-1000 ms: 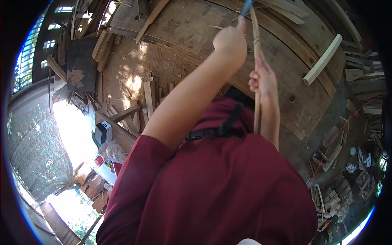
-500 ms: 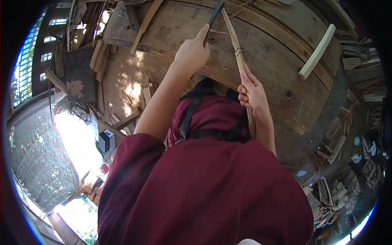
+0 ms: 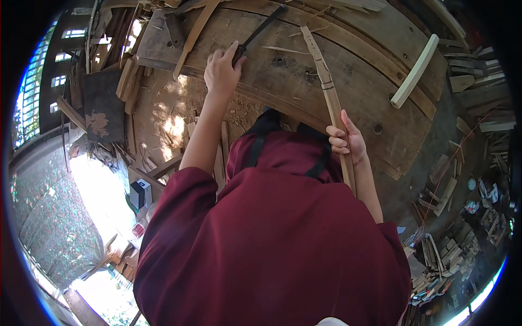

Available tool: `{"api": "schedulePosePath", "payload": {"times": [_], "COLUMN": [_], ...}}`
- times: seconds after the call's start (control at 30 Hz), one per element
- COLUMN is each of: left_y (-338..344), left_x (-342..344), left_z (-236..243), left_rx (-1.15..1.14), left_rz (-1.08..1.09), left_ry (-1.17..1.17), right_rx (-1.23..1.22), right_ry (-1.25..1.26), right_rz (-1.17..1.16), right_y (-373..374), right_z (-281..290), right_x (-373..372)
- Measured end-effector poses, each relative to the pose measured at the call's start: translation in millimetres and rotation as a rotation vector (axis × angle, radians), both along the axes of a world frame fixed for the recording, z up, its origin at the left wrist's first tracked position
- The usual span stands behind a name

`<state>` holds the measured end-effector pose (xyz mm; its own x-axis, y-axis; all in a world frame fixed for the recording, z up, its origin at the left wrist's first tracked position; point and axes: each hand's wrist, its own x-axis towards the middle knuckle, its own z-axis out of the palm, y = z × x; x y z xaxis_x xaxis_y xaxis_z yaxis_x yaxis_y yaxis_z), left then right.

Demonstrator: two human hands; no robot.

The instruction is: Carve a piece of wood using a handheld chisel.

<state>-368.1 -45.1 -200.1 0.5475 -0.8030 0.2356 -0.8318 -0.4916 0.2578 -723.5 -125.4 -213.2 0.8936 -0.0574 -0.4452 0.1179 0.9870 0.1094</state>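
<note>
A long, narrow dark blade with a dark handle, which looks like a knife (image 3: pixel 263 26), lies low over or on the wooden workbench (image 3: pixel 261 70), its tip pointing away to the right. My left hand (image 3: pixel 222 70) is at its handle, the thumb and forefinger around it and the other fingers loosely bent. In front of my right side, my right hand (image 3: pixel 350 142) is closed around a long wooden stick (image 3: pixel 328 89). That stick slants away over the bench, its far end roughly cut to a taper. Dark lines cross it below the cut part. Its near end runs down beside my body.
A pale squared wooden bar (image 3: pixel 415 70) rests at the bench's right. Another wooden strip (image 3: pixel 197 33) lies across its left end, near thin shavings (image 3: pixel 285 50). Stacked wood offcuts (image 3: pixel 451 255) fill the floor at right. A dark board (image 3: pixel 103 103) stands at left.
My left hand has moved left and toward me with the knife, which now lies lower and farther from the stick. My right hand has drawn the stick slightly nearer and to the right.
</note>
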Motion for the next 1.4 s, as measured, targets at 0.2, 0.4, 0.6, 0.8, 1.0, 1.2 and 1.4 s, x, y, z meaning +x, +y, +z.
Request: {"api": "schedulePosePath", "payload": {"times": [0.2,0.4,0.6,0.8,1.0,1.2,1.4], "left_y": [-49,-176,-281,-298,-209,-146,-138], "left_x": [7,18,19,45,-2,-17,-49], "left_z": [-11,-11,0,-9,6,-17,-7], "left_rx": [-0.202,-0.456,-0.138,-0.113,-0.506,-0.068,-0.146], "left_rz": [-0.083,-0.597,-0.589,-0.539,-1.002,-1.005,-0.843], "left_ry": [-0.167,0.162,0.303,0.193,0.076,0.386,0.348], "right_rx": [0.000,-0.093,-0.296,-0.301,-0.222,-0.228,-0.340], "right_ry": [-0.003,0.101,0.386,0.421,0.467,0.531,0.614], "right_rz": [-0.036,-0.014,0.006,0.043,0.064,0.099,0.163], "right_y": [9,19,31,30,26,17,7], "right_z": [5,22,42,54,54,61,72], "right_x": [0,20,30,35,36,31,30]}}
